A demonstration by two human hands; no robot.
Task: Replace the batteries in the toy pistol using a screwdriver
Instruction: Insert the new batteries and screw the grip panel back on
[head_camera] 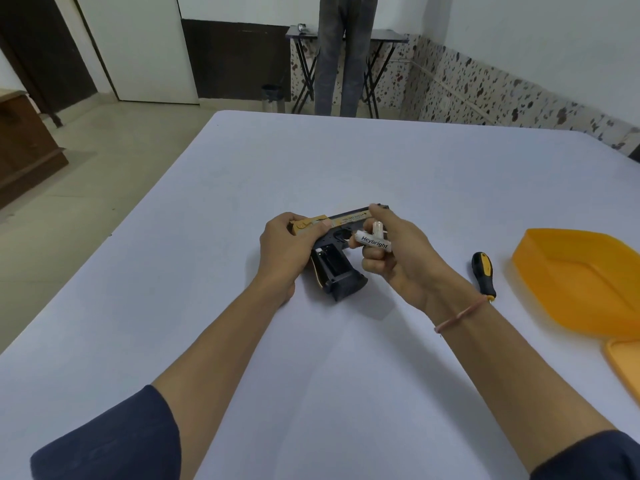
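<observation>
A black and gold toy pistol (pixel 341 268) lies on its side on the white table (pixel 311 168), with the battery bay in its grip open and dark inside. My left hand (pixel 287 247) grips the rear of the gold slide and holds the pistol down. Just right of the pistol, my right hand (pixel 391 254) pinches white batteries (pixel 374 239); one reads "Heybright" and another stands behind it. A screwdriver (pixel 484 275) with a black and yellow handle lies on the table to the right of my right wrist.
An orange plastic tray (pixel 571 271) sits at the table's right edge, with an orange lid (pixel 623 358) nearer to me. A person (pixel 343 53) stands beyond the table by a small folding table (pixel 388 38). A small bin (pixel 273 98) stands on the floor.
</observation>
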